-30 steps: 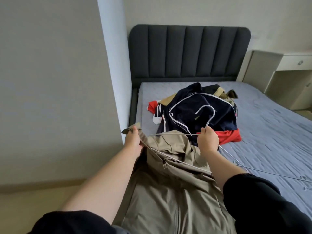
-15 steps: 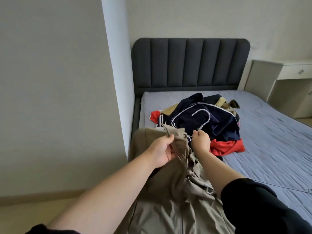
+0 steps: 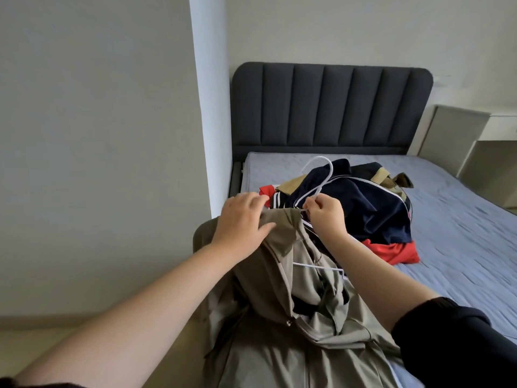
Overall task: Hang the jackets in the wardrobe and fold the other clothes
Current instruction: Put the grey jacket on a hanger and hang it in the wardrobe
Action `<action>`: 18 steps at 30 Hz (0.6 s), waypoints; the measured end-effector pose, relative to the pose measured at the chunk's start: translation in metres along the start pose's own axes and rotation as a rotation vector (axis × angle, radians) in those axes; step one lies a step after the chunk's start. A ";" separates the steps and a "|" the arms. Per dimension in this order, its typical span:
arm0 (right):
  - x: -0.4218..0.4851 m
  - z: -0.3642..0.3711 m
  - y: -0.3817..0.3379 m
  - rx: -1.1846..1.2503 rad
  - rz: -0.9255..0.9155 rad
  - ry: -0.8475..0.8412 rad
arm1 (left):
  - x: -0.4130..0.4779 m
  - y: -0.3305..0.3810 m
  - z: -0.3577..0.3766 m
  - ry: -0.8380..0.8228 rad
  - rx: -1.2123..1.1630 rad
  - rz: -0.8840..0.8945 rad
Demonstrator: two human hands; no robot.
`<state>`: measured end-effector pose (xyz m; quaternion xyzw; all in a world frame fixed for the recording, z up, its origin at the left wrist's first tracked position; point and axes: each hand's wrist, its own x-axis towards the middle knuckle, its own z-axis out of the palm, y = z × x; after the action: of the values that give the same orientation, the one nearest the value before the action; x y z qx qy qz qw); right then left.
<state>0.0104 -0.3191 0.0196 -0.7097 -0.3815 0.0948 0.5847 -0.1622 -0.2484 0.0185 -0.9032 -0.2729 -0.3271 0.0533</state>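
Observation:
A khaki jacket (image 3: pixel 282 317) hangs in front of me over the bed's near edge. My left hand (image 3: pixel 242 222) grips its collar from the left. A white wire hanger (image 3: pixel 321 180) sticks up out of the collar, its hook pointing up and left, and my right hand (image 3: pixel 326 215) pinches the hanger's neck. One hanger shoulder shows inside the jacket opening. Behind my hands lies a pile of clothes (image 3: pixel 361 205): a navy jacket with white piping on top, red and tan garments underneath.
The bed (image 3: pixel 461 233) has a blue-grey sheet and a dark padded headboard (image 3: pixel 330 107). A white wall corner (image 3: pixel 207 135) stands just left of the bed. A cream bedside cabinet (image 3: pixel 458 135) sits at the right.
My left hand has moved from the jacket's left shoulder to the collar beside my right hand. The hanger has gone inside the jacket and its hook now stands higher.

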 end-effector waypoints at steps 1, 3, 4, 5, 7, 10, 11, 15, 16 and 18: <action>-0.002 0.002 -0.003 -0.022 -0.026 -0.022 | 0.004 0.002 0.002 -0.094 0.011 -0.011; -0.005 0.005 -0.008 -0.031 -0.067 -0.052 | 0.006 0.004 0.008 -0.196 -0.049 -0.092; -0.007 0.006 -0.011 -0.026 -0.082 -0.063 | 0.006 0.005 0.011 -0.207 -0.099 -0.134; -0.008 0.007 -0.015 -0.026 -0.095 -0.076 | 0.005 0.006 0.013 -0.194 -0.131 -0.158; -0.010 0.006 -0.020 -0.045 -0.125 -0.095 | 0.002 0.008 0.016 -0.160 -0.169 -0.182; -0.014 0.004 -0.023 -0.091 -0.187 -0.060 | 0.001 0.009 0.018 -0.139 -0.220 -0.263; -0.017 0.002 -0.023 -0.120 -0.224 -0.038 | 0.000 0.008 0.021 -0.144 -0.232 -0.304; -0.030 -0.007 0.007 -0.263 -0.307 0.043 | -0.004 0.002 0.028 -0.141 -0.302 -0.486; -0.035 -0.009 0.021 -0.308 -0.276 0.041 | -0.006 0.001 0.028 -0.128 -0.310 -0.524; -0.043 -0.011 0.052 -0.419 -0.157 -0.019 | -0.009 0.001 0.029 -0.109 -0.328 -0.568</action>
<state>0.0094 -0.3566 -0.0372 -0.7826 -0.4527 -0.0256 0.4266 -0.1511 -0.2449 -0.0100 -0.8038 -0.4598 -0.3197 -0.2007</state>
